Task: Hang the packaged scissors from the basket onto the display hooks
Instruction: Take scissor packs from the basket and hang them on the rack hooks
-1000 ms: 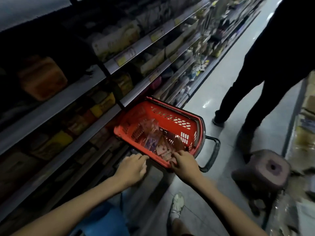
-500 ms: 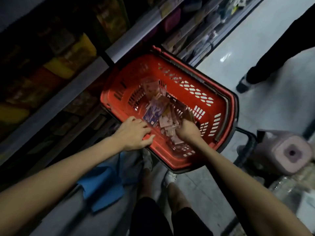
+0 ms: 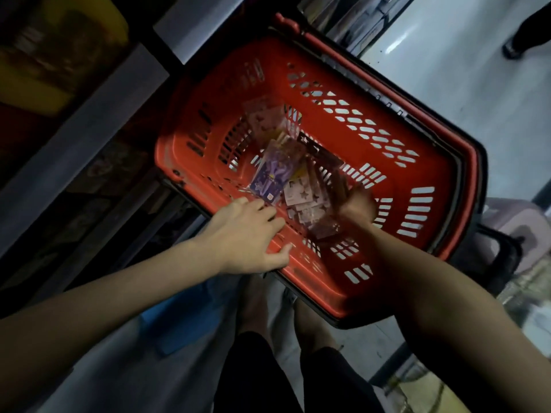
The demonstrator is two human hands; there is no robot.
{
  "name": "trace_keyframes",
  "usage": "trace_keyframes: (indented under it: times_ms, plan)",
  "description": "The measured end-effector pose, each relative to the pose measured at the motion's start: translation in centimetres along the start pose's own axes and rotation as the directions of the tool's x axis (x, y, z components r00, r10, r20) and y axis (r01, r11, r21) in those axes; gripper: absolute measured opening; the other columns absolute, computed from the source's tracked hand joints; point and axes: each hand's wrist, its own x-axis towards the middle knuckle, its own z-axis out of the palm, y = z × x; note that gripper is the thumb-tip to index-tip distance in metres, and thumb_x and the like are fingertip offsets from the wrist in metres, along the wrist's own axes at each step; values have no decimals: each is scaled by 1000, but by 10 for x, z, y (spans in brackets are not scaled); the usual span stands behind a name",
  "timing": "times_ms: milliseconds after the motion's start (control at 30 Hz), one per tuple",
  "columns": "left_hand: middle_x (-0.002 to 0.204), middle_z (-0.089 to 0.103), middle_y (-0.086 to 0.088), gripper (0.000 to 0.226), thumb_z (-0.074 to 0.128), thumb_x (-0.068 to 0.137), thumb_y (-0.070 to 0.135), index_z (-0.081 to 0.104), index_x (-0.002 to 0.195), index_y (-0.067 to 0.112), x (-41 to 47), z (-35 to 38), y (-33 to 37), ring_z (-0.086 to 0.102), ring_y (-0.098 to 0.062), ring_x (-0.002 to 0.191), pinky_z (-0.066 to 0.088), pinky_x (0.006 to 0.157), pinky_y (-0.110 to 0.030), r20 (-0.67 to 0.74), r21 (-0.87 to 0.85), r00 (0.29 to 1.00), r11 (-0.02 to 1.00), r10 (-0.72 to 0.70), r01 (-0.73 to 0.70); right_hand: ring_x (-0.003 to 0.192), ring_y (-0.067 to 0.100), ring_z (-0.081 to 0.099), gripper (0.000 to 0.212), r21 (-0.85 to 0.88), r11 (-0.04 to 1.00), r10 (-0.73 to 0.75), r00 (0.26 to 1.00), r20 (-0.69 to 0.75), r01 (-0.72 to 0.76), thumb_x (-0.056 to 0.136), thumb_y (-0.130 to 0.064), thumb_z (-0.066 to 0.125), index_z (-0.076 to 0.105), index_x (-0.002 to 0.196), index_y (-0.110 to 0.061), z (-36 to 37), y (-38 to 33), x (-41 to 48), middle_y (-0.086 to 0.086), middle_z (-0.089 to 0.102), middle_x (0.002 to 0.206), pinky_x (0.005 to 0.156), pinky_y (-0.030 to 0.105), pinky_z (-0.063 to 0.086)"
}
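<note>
A red shopping basket sits on the floor in front of me, seen from above. Several packaged scissors lie in its bottom: a purple card pack on top and pale pink packs beside it. My left hand holds the near rim, fingers curled over it and thumb lying along the edge. My right hand is down inside the basket at the right side of the pile. It is blurred and its fingers are buried among the packs. No display hooks are in view.
Dark store shelves with boxed goods run along the left, close to the basket. A blue item lies by my legs. A pink stool and the basket's black handle are at the right. Another person's shoe stands on the aisle floor.
My view has tipped down and closed in on the basket. The right hand went from the near rim into the pile of packs. The left hand stayed on the rim.
</note>
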Motion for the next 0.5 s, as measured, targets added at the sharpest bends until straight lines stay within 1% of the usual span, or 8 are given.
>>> trace_keyframes:
  times_ms: [100,167,267,367,400,433,467,500]
  plan:
    - [115,66,-2,85,2,88,68,63,125,20,2,-5,1,59,-25,109,45,93,-42,49,12,999,1000,-2,1,108,30,70,34,19,1000,-5,1000,18,4,99,-24,64,62,129,-8,-7,0,0,13,69,120,72,31,44]
    - [116,66,-2,87,1,88,68,62,126,19,1,-8,1,59,-25,110,46,92,-42,74,12,997,1000,1,-2,106,30,70,27,-36,999,-15,999,28,16,99,-17,62,65,123,-6,-19,0,-4,13,70,118,74,35,51]
    - [116,66,-3,85,4,88,69,63,123,19,0,-13,1,59,-25,110,44,93,-41,102,11,995,1000,-21,20,111,32,68,21,-115,993,-31,999,-13,30,99,-11,57,66,117,-5,-47,-10,-20,15,69,118,79,37,51]
    - [129,64,3,72,19,96,70,60,135,26,2,-18,1,59,-20,119,46,100,-39,122,-144,989,984,-88,106,107,37,68,21,-64,983,-178,983,-51,175,98,-13,54,71,110,-10,-75,-18,-44,16,73,112,87,44,55]
    - [136,62,6,62,29,100,67,55,142,30,3,-19,0,60,-17,121,48,99,-38,106,-285,984,944,-144,169,104,37,70,23,0,960,-280,958,-58,280,95,-12,56,74,108,-13,-82,-18,-50,14,75,107,86,44,56]
    - [139,61,8,52,38,104,61,52,146,32,5,-20,-1,63,-15,119,51,95,-34,71,-472,969,848,-236,241,102,34,72,25,69,918,-385,920,-70,390,90,-8,59,76,107,-15,-89,-17,-57,11,78,103,86,40,57]
    - [138,62,7,46,44,106,55,51,146,33,9,-19,-4,66,-13,114,53,89,-32,32,-673,935,684,-353,281,100,28,74,31,124,868,-473,876,-92,481,85,-1,62,78,106,-17,-95,-15,-64,7,79,101,84,32,57]
    - [136,64,3,41,46,107,52,52,143,33,13,-19,-7,68,-14,110,55,86,-32,27,-848,883,457,-468,268,98,22,75,36,156,812,-547,827,-129,562,82,5,65,79,107,-18,-100,-13,-72,3,80,101,81,19,52]
